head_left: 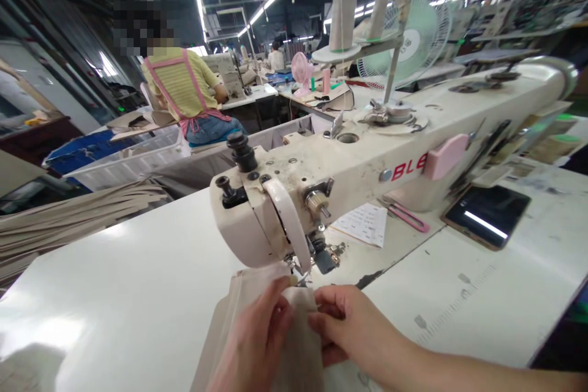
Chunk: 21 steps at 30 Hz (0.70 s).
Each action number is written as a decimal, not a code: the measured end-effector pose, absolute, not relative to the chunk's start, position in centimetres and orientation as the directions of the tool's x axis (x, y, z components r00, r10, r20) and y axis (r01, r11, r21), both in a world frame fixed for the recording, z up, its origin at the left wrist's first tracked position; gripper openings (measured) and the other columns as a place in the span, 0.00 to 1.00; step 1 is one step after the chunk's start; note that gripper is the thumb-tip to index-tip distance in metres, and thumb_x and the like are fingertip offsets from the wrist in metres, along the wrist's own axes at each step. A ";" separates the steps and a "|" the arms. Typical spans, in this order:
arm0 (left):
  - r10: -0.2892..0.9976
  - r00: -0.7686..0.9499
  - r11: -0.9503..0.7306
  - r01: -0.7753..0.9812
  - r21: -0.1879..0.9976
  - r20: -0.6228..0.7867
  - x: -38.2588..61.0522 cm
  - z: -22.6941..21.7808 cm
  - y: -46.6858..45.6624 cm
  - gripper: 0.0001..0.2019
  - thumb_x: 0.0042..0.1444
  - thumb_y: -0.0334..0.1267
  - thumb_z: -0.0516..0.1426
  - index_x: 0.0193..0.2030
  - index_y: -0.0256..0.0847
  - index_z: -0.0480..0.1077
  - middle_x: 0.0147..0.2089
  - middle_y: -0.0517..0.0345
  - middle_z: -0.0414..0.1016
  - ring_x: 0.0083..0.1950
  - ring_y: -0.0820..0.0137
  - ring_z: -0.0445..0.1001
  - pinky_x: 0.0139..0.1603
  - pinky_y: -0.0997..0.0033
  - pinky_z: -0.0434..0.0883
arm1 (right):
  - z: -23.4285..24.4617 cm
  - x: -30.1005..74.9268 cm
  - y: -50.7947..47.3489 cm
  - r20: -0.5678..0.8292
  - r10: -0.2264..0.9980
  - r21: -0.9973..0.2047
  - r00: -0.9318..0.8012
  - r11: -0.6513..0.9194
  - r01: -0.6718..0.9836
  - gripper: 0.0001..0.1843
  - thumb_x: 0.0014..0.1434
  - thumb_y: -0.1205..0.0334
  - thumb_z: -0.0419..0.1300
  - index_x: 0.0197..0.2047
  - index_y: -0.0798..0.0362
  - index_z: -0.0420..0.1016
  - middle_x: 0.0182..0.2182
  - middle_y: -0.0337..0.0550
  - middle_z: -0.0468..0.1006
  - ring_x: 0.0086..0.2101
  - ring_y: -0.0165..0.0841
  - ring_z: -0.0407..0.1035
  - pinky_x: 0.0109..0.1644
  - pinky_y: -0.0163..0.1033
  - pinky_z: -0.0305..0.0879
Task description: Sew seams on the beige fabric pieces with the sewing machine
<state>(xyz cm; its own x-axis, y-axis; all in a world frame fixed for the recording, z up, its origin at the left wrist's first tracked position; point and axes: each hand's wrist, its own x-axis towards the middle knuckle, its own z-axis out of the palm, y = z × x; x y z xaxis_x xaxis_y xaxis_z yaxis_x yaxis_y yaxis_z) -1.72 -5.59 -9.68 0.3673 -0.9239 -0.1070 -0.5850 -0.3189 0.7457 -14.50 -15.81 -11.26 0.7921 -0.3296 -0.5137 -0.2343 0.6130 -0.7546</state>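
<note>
A cream industrial sewing machine [367,153] stands on a white table [138,282]. A strip of beige fabric [257,294] lies under its needle and presser foot [303,275]. My left hand [252,343] presses on the fabric just in front of the needle, fingers together and pointing at the foot. My right hand [349,324] pinches the fabric's right edge beside the needle.
A dark phone [487,215], pink snips [407,215] and a paper slip [362,223] lie on the table behind the machine head. Beige fabric strips [68,217] pile at the left. Thread cones [343,18] and a fan [413,37] stand behind. A seated person [184,92] works farther back.
</note>
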 end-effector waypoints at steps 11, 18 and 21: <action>-0.831 0.463 -0.537 -0.528 0.658 -0.307 0.3 -10.0 -8.9 0.09 0.58 0.36 0.53 0.27 0.39 0.64 0.19 0.67 0.64 0.17 0.78 0.64 0.18 0.82 0.59 | -13.8 -15.9 -14.9 -0.354 -0.414 -0.926 0.839 0.282 -0.251 0.37 0.44 0.67 0.63 0.60 0.49 0.64 0.28 0.34 0.73 0.24 0.27 0.65 0.27 0.31 0.57; -0.675 0.589 -0.730 -0.449 0.515 -0.443 -0.2 -8.2 -10.8 0.11 0.61 0.34 0.50 0.28 0.38 0.66 0.09 0.67 0.60 0.10 0.77 0.58 0.15 0.82 0.57 | -14.4 -15.8 -15.5 -0.393 -0.381 -0.900 0.837 0.347 -0.265 0.28 0.46 0.68 0.58 0.53 0.59 0.70 0.24 0.34 0.69 0.23 0.28 0.65 0.27 0.32 0.60; -0.678 0.580 -0.726 -0.430 0.537 -0.452 -0.2 -8.2 -11.1 0.08 0.61 0.33 0.50 0.31 0.38 0.66 0.10 0.67 0.62 0.10 0.76 0.59 0.13 0.82 0.55 | -14.2 -15.6 -16.2 -0.396 -0.364 -0.891 0.843 0.374 -0.257 0.28 0.45 0.68 0.57 0.52 0.59 0.70 0.23 0.33 0.68 0.21 0.26 0.63 0.26 0.31 0.58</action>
